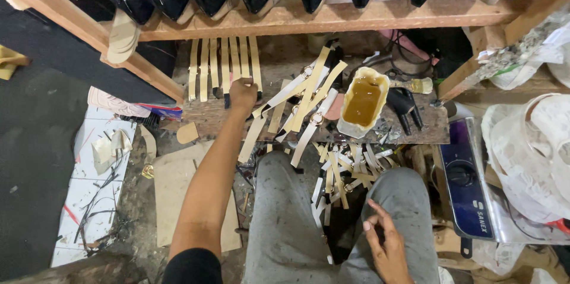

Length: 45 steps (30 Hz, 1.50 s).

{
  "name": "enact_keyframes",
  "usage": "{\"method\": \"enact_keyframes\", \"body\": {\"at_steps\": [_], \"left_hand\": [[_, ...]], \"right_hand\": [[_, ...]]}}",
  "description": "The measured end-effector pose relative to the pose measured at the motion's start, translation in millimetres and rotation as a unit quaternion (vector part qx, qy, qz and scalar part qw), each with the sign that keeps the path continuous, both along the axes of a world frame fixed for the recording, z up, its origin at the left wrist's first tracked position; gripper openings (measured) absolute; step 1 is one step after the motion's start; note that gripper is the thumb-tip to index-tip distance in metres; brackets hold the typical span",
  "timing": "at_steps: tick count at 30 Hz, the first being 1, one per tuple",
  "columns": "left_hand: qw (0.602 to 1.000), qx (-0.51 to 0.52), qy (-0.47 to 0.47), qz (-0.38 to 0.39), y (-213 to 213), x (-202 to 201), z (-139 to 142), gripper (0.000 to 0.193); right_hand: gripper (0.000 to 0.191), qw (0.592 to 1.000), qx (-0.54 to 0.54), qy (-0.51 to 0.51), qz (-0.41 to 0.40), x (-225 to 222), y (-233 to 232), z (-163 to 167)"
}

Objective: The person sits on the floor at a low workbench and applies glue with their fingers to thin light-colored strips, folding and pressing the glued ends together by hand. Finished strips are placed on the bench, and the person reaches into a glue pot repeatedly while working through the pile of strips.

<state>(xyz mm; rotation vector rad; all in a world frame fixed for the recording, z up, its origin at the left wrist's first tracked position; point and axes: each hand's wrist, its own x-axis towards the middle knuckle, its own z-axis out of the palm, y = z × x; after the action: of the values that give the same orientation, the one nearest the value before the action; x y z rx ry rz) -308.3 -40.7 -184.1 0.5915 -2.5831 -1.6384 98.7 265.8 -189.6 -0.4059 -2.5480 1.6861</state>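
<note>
Left hand (pixel 243 93) reaches forward, seemingly pinching a strap (pixel 256 65) at the near end of the row lying lengthwise away from it, while the right hand (pixel 386 247) rests loosely open, empty, over the lap.

Left arm stretched forward, right hand low by the knee.
The left hand (pixel 243 92) is closed, knuckles up, arm nearly straight; the right hand (pixel 387 243) hovers loosely, fingers half curled, above the right thigh.
</note>
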Motion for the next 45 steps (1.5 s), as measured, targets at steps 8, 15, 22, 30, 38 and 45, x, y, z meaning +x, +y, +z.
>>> {"method": "enact_keyframes", "body": {"at_steps": [8, 15, 22, 30, 38, 45], "left_hand": [[0.981, -0.17, 0.092, -0.013, -13, 11, -6, 0.022], [0.929, -0.313, 0.18, -0.079, 17, 71, 6, 0.019], [0.895, -0.373, 0.165, -0.181, 51, 44, -16, 0.02], [0.866, -0.337, 0.301, -0.215, 50, 51, -10, 0.012], [0.937, -0.221, 0.238, -0.131, 42, 61, -13, 0.015], [0.898, 0.432, 0.001, -0.081, 23, 139, 5, 0.026]], "right_hand": [[0.051, 1.0, -0.01, 0.008, 0.022, -7, -8, 11], [0.051, 1.0, 0.014, 0.024, 0.009, -7, -5, 5], [0.052, 1.0, -0.003, 0.011, 0.012, -9, -7, 8], [0.053, 1.0, 0.01, 0.029, 0.007, -8, -3, 10], [0.054, 0.999, 0.023, 0.021, 0.016, -9, -1, 6], [0.055, 0.998, -0.064, 0.029, -0.005, -14, 11, -1]]}}
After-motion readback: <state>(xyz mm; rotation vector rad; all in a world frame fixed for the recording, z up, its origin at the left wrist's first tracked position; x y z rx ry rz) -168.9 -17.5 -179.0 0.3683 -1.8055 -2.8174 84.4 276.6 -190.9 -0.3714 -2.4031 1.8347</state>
